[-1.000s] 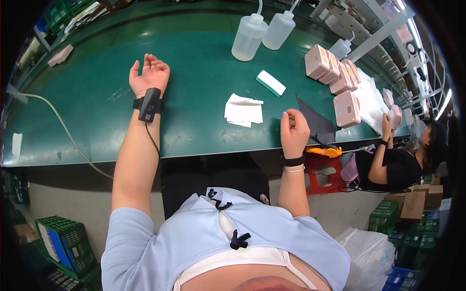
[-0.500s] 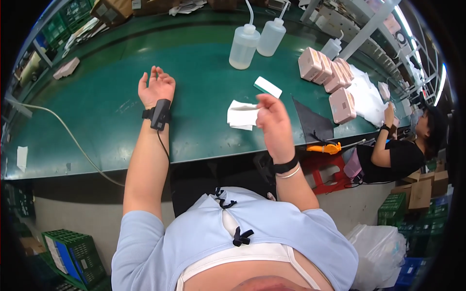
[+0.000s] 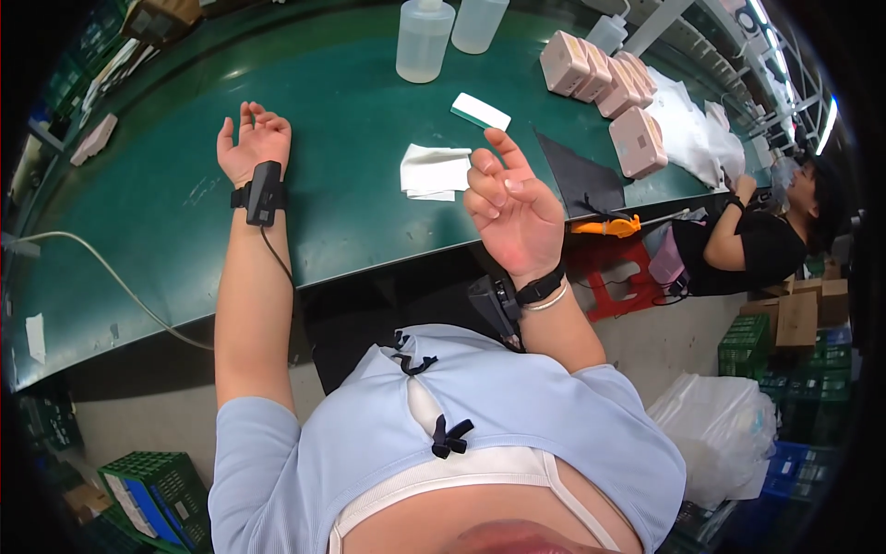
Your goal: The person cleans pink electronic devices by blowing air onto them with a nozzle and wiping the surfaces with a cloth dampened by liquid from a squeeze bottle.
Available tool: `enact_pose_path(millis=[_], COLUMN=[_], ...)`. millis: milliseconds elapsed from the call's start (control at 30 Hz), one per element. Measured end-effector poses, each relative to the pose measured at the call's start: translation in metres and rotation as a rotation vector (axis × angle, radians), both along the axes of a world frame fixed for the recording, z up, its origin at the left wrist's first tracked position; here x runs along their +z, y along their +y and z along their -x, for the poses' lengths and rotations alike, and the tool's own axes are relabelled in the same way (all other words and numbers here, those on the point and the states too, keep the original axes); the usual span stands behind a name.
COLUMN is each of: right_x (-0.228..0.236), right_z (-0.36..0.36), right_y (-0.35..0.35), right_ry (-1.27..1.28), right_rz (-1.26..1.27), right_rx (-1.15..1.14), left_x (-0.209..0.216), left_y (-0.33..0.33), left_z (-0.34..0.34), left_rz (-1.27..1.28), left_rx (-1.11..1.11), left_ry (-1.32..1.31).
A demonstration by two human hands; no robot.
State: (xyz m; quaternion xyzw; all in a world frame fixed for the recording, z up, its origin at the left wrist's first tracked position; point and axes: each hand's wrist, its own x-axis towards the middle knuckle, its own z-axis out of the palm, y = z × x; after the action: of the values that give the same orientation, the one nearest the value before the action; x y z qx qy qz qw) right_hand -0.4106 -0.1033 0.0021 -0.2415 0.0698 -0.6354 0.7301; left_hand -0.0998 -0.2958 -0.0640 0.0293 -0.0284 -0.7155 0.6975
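My left hand (image 3: 257, 146) is palm up over the green tabletop (image 3: 341, 157), its fingers loosely bent and apart, with nothing in it. A small black device is strapped to that wrist. My right hand (image 3: 519, 208) is raised near the table's front edge, palm turned up, fingers curled but apart, and holds nothing. Just left of it lies a folded white cloth (image 3: 434, 173). Beyond the fingertips is a white and green rectangular block (image 3: 481, 112). To the right of that hand lies a dark flat sheet (image 3: 580, 173).
Two translucent bottles, the nearer one (image 3: 424, 42) at the back, stand on the table. Several pink boxes (image 3: 637, 143) and white sheeting (image 3: 692, 129) are at the right. An orange-handled tool (image 3: 606, 226) is at the edge. A co-worker (image 3: 757, 226) sits far right. A cable (image 3: 120, 268) crosses the left.
My right hand has turned its palm upward and its fingers have spread a little. The whole view has shifted, so the table items sit higher. My left hand stays palm up.
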Motion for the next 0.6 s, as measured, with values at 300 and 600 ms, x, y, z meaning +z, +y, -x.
enact_pose_path(millis=[300, 600], right_x=[-0.003, 0.018], right_z=[0.003, 0.02], right_y=[0.0, -0.008], right_ry=[0.228, 0.907], right_rz=[-0.064, -0.036], right_rx=[-0.274, -0.437], left_x=[0.002, 0.001], left_y=[0.001, -0.001], left_z=[0.003, 0.004], left_rz=[-0.018, 0.043], left_rx=[-0.01, -0.116], left_ry=[-0.005, -0.028])
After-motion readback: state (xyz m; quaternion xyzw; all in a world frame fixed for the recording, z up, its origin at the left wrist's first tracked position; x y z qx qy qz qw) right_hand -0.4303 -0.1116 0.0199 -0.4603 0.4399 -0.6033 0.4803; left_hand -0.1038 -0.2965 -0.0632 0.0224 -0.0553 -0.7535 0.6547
